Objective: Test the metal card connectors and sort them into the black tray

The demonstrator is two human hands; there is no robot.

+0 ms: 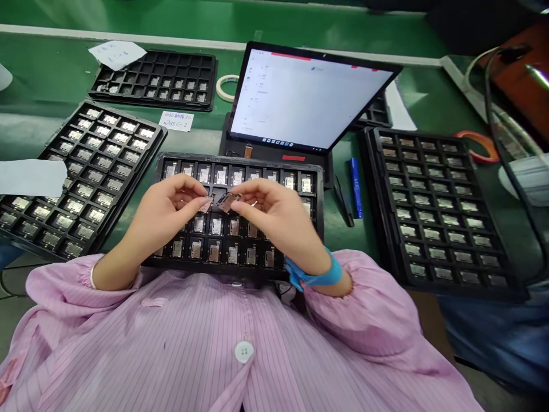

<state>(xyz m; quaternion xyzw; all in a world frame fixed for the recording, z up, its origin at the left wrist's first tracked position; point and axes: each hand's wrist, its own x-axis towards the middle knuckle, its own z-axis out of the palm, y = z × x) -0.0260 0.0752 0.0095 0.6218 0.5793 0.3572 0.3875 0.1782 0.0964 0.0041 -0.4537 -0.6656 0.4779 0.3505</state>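
Note:
Between thumb and fingers, my left hand (175,200) pinches a small circuit board (206,204) with a metal face. My right hand (278,214), with a blue band on its wrist, pinches a second small circuit board (229,201), held tilted. The two boards are close together above a black compartment tray (319,229) in front of my body. Similar small boards (217,225) lie in the tray's pockets, one to a pocket. My hands and forearms hide part of the tray.
Behind the tray stands an open laptop (309,103). More board trays stand at left (160,140), back left (210,63) and right (377,229). A blue marker (355,189), tweezers (342,200), a tape roll (227,87) and a handwritten note (176,121) lie on the green bench.

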